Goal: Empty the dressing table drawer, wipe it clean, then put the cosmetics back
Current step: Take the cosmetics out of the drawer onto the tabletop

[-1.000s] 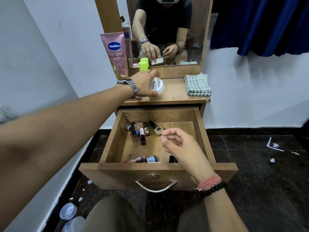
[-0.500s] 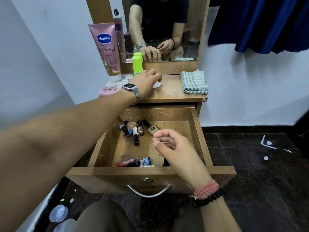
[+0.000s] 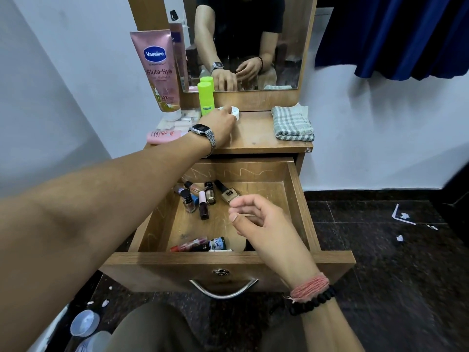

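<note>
The wooden drawer [image 3: 298, 199] stands pulled out. Several small nail polish bottles [image 3: 203, 196] lie at its back left. A red tube and a dark bottle [image 3: 203, 245] lie along its front wall. My left hand [image 3: 219, 123] reaches over the table top [image 3: 256, 135] and rests on a small white jar [image 3: 234, 111] beside a green stick [image 3: 205, 97]. My right hand [image 3: 256, 219] hovers over the drawer, fingers loosely curled and empty, close to a gold-capped bottle [image 3: 228, 194].
A pink Vaseline tube [image 3: 158, 69] stands at the table's back left, with white sachets and a pink tube [image 3: 162, 135] lying near it. A folded checked cloth [image 3: 291, 123] lies at the right. A mirror rises behind. Plastic lids lie on the dark floor [image 3: 380, 262] at lower left.
My left hand has carried the white jar further back on the table top, next to the green stick. My right hand stays over the drawer. The camera has moved closer.
</note>
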Available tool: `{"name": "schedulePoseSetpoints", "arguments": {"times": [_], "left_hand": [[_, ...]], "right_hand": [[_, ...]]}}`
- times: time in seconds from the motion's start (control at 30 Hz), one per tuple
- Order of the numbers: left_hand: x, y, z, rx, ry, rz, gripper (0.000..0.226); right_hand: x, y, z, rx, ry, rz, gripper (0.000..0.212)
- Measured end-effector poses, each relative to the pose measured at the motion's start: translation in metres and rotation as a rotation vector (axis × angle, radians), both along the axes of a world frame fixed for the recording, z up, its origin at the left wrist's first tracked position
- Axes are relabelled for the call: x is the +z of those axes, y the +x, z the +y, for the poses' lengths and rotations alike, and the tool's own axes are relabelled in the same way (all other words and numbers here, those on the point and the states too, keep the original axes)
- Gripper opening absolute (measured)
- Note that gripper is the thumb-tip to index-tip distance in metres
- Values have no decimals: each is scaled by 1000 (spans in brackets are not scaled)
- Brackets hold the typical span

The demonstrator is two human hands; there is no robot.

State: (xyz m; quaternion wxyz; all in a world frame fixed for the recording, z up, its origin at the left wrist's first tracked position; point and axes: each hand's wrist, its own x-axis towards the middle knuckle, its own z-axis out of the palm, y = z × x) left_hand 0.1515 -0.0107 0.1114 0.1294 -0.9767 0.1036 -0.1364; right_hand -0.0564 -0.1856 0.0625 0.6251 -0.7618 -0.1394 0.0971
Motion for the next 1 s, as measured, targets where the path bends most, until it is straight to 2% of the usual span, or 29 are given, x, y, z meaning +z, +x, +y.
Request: {"name": "schedulePoseSetpoints", "arguments": {"times": [0.37, 0.5, 0.67, 0.8, 0.87, 1.0], "left_hand": [[7, -12, 2, 13, 22, 7, 30], [17, -33, 2, -113, 2, -47, 31], [4, -65, 5, -346, 32, 34, 30], [-11, -87, 3, -429, -2, 2, 21], [-24, -95, 0, -421, 19, 65, 20], [-52, -97, 1, -256, 55, 351, 37]], "right_hand": [[-1, 0, 0, -3, 2, -6, 12], [0, 2, -1, -25, 75, 31, 15], [5, 5, -1, -177, 335, 176, 23], [6, 3, 0, -209, 387, 186, 23], [7, 3, -1, -210, 405, 189, 20], [6, 3, -2, -197, 419, 194, 17]]}}
